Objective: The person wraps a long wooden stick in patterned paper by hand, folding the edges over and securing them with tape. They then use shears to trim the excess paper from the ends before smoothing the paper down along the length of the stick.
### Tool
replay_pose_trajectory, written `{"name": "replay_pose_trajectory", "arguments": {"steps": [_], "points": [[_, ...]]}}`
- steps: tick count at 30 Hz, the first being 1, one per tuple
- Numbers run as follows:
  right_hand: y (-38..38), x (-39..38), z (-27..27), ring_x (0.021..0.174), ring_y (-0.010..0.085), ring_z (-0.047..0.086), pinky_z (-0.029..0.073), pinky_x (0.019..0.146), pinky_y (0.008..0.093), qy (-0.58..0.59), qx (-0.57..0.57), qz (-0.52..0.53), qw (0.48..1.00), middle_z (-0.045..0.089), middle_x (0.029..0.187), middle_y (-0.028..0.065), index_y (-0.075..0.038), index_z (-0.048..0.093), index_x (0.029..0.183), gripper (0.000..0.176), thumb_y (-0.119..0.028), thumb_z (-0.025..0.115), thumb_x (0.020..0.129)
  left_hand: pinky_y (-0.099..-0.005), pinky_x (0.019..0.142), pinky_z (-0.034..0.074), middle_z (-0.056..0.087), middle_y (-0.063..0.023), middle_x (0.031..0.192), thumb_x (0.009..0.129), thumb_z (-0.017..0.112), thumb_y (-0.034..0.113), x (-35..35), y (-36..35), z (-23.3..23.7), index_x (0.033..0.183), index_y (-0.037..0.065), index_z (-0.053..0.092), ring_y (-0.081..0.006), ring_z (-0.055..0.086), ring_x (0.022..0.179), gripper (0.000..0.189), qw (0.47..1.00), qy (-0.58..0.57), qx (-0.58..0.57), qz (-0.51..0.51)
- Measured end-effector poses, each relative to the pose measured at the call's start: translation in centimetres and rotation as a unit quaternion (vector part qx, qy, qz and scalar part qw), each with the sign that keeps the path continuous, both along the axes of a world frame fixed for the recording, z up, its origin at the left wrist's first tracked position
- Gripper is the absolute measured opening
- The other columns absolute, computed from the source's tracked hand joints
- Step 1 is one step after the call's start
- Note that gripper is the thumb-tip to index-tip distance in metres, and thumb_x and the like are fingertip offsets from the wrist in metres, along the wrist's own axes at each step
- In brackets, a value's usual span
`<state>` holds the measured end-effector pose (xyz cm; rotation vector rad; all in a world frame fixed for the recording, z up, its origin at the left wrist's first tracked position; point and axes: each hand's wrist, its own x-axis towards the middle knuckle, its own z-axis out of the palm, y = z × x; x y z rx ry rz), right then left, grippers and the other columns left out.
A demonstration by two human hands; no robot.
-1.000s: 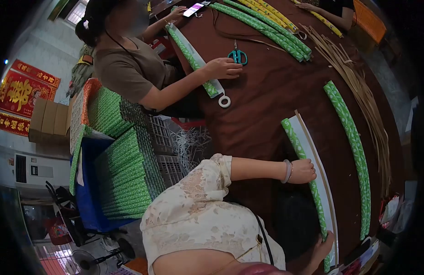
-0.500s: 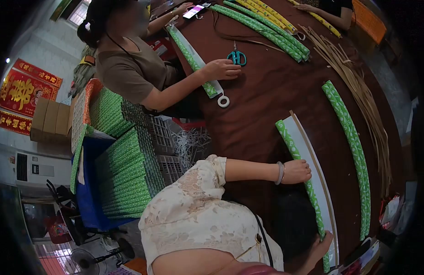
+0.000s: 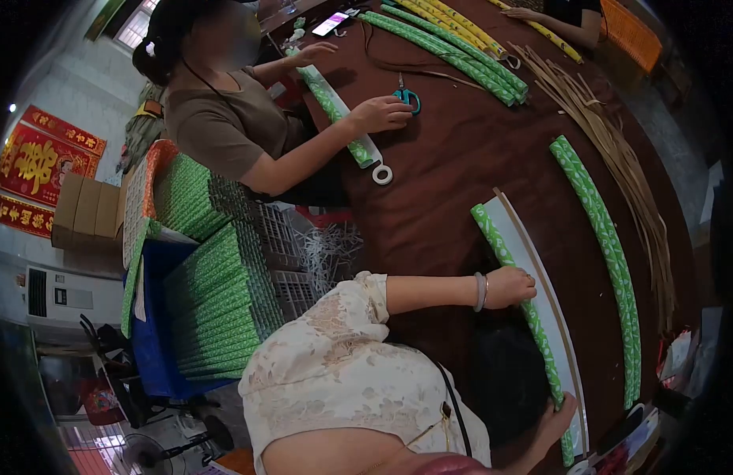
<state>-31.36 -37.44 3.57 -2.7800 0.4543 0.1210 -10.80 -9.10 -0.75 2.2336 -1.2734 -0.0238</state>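
A green-patterned roll [image 3: 502,247] lies lengthwise in front of me on the brown cloth. Along its far side runs a long white strip [image 3: 533,265] with a narrow brown band on its outer edge. My left hand [image 3: 510,286] is closed at the middle of the roll, fingers curled down on it. Nearer the lower end, my right hand [image 3: 558,413] grips the same roll, thumb along the green side and fingers partly hidden.
Two green rolls [image 3: 596,210] lie to the right, beside loose brown strips [image 3: 620,158]. A co-worker's hand [image 3: 380,114] rests by blue scissors [image 3: 409,96]; a white ring [image 3: 382,174] lies near. Green and yellow rolls [image 3: 445,20] lie at the back. Stacked green rolls [image 3: 212,305] stand left.
The view has shifted slightly. My left hand has curled more on the roll. The co-worker's far hand has moved from beside the phone to the end of their green piece.
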Motion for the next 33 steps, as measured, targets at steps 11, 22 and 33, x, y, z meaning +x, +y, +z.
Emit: {"name": "replay_pose_trajectory", "arguments": {"steps": [11,22,33], "points": [[-0.8,-0.2,-0.9,0.097,0.0366,0.049,0.04,0.084,0.0397,-0.075,0.024,0.043,0.996,0.05,0.098,0.0178,0.002,0.051,0.102,0.026,0.001,0.058,0.077,-0.0362,0.074,0.048,0.059,-0.0094,0.081,0.068,0.062,0.011,-0.4,-0.1,-0.5,0.078,0.006,0.054,-0.0274,0.058,0.083,0.013,0.999,-0.003,-0.004,0.039],[0.6,-0.3,-0.4,0.099,0.0359,0.05,0.042,0.084,0.0394,-0.106,0.018,-0.015,0.994,0.05,0.106,0.0166,-0.001,0.053,0.104,0.03,-0.001,0.061,0.075,-0.0377,0.074,0.049,0.064,-0.0093,0.095,0.068,0.068,0.007,0.0,0.3,2.2,0.093,0.006,0.058,-0.0286,0.06,0.088,0.027,0.999,0.003,0.012,0.03],[-0.1,-1.4,-1.4,0.097,0.0325,0.05,0.042,0.084,0.04,-0.136,0.026,-0.016,0.99,0.05,0.103,0.0139,-0.002,0.049,0.102,0.037,-0.006,0.068,0.071,-0.04,0.089,0.045,0.061,-0.0123,0.106,0.078,0.062,0.011,0.2,0.4,2.3,0.106,0.007,0.055,-0.0301,0.059,0.097,0.03,0.992,-0.046,0.114,0.0]]}}
